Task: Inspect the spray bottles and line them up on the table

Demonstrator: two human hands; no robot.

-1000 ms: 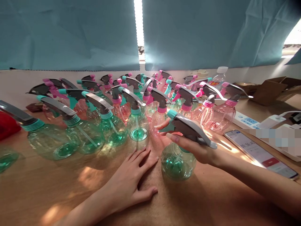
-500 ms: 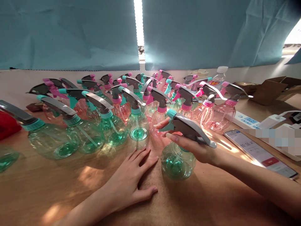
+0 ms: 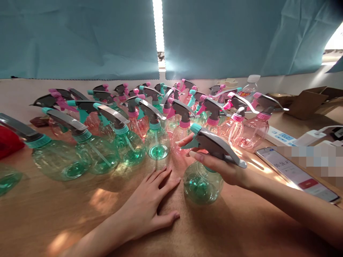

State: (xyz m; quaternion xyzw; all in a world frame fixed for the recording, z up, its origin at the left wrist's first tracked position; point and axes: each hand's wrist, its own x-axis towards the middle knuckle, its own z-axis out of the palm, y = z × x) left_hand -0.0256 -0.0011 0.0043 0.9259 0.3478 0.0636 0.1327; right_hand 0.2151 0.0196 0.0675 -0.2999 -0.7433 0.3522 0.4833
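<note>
My right hand (image 3: pixel 222 166) is wrapped round the neck and trigger of a green spray bottle (image 3: pixel 203 187), which stands upright on the table. The bottle's grey spray head with a teal nozzle points to the left and away from me. My left hand (image 3: pixel 155 200) lies flat on the wooden table (image 3: pixel 150 241), fingers spread, a little left of that bottle and holding nothing. Just beyond its fingertips stands another green spray bottle (image 3: pixel 157 144), with a straw visible inside. My right palm hides part of the held bottle's collar.
Several green and pink spray bottles (image 3: pixel 134 148) crowd the table's far side. At the right lie a phone (image 3: pixel 297 173) showing a timer and a white power strip (image 3: pixel 281 135). A cardboard box (image 3: pixel 305 103) stands behind them. Something red (image 3: pixel 9 141) is at the left edge.
</note>
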